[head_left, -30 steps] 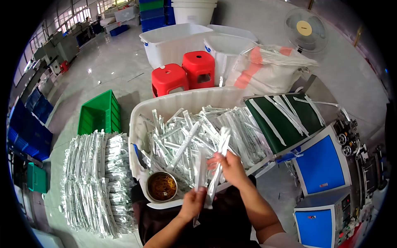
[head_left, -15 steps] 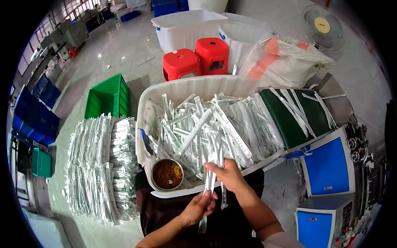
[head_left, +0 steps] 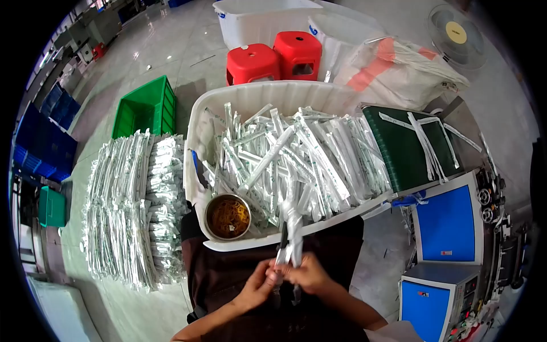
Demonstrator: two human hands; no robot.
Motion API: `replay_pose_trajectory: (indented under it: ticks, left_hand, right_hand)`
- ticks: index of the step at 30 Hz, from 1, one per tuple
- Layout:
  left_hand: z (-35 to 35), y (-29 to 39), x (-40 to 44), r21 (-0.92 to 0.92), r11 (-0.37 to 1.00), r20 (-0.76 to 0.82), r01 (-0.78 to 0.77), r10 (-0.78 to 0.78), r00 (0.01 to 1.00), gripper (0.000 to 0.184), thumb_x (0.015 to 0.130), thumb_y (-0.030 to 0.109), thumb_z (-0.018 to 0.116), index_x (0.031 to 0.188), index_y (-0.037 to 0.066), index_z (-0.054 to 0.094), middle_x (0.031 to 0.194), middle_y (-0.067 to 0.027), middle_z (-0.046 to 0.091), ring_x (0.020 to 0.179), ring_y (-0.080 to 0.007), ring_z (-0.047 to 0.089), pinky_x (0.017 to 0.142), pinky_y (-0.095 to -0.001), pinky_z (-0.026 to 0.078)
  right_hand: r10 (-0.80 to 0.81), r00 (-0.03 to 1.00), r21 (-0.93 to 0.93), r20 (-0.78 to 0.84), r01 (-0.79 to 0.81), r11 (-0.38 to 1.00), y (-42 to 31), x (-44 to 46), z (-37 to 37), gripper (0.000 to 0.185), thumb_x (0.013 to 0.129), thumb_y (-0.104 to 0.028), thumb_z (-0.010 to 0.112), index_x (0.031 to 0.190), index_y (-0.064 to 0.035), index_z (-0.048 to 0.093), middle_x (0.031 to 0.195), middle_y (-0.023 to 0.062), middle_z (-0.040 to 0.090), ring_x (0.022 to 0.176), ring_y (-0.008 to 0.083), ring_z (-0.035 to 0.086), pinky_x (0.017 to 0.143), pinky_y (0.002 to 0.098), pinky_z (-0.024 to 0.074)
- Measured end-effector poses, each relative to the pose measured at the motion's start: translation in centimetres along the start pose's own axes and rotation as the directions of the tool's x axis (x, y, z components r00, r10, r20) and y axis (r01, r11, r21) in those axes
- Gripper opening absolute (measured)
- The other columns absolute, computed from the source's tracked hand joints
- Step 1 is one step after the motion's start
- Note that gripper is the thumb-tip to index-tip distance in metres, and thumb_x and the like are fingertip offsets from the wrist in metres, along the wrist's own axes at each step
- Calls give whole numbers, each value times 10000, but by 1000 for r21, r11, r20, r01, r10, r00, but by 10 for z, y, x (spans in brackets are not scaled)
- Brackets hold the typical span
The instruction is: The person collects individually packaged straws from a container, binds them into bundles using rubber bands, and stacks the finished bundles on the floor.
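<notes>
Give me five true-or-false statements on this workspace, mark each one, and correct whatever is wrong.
1. The left hand and right hand are close together, holding white packets. True.
2. The metal bowl is filled with clear water. False: it contains a tangle of yellowish bands.
3. Two red stools stand beyond the white tub. True.
4. Nothing lies on the green belt. False: several white strips are on it.
5. The bright green crate stands beyond the stacked silvery packets. True.
</notes>
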State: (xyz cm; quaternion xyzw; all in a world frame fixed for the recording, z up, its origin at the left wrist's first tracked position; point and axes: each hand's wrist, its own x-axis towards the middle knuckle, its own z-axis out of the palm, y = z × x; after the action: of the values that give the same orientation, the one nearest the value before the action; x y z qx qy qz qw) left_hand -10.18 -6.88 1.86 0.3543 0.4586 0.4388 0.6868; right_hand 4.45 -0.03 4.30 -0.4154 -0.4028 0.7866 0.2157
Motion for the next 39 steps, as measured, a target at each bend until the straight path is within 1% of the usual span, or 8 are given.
replay_pose_trajectory:
  ticks: [7,9,13,17,23,28,34,39]
  left_hand:
    - [-4,11,-3,-60,995,-40,-79,77,996,323,931,270,348,982,-4,513,912,-62,548,835,-118,502,775,-245,406]
    - [-2,19,4,-103,968,-80,-228,220,972,316,929,286,353,921,9,506,855,-49,544,783,-99,492,731,-223,403]
    - [8,19,-4,-156,975,55,-158,169,984,317,928,307,334,878,22,465,692,-45,506,623,-104,463,592,-220,392]
    - [22,19,-7,-149,981,183,-121,147,972,299,925,298,347,891,24,462,628,-24,452,584,-106,436,570,-223,383]
    - [19,20,-16,-56,985,186,-164,172,967,312,921,293,364,983,7,473,649,-20,467,605,-92,448,585,-219,390]
    - [19,15,-19,-80,974,201,-210,222,954,307,918,280,381,1025,7,475,651,-13,474,612,-78,454,595,-213,398]
    - [18,9,-23,6,983,256,-181,174,951,239,916,222,404,1020,18,472,666,-15,497,638,-81,482,616,-220,413]
    - [20,12,-26,167,968,211,-186,149,966,161,915,166,388,974,36,464,678,-16,526,627,-79,492,608,-218,414]
  right_hand:
    - [169,985,-372,46,-140,918,14,-18,14,180,748,-166,664,713,2,610,575,-5,533,478,48,468,439,194,348]
    - [-306,948,-425,-90,241,872,18,-23,7,157,782,-145,620,793,11,616,591,-8,537,462,37,432,418,187,324]
    - [-393,850,-160,-351,359,919,-36,-28,-10,234,813,-59,559,1037,10,564,771,13,598,500,14,397,427,172,304]
    - [-619,777,-405,-114,533,743,-74,-18,3,310,789,-54,603,1088,5,550,852,39,616,496,10,404,455,170,334]
    - [-484,875,-333,-1,456,825,-89,-21,14,194,779,-10,601,954,73,584,822,90,628,808,178,626,702,235,493]
    - [-599,800,-318,26,575,754,-83,-22,11,173,764,3,615,928,54,594,791,90,627,738,147,627,639,235,490]
    - [-656,654,-617,376,705,349,-102,-22,-12,161,729,-15,632,878,-25,572,766,76,627,691,136,617,594,251,465]
    - [-417,853,-643,312,513,569,-120,-25,-10,184,720,-48,651,870,-26,547,773,38,617,723,112,594,649,237,446]
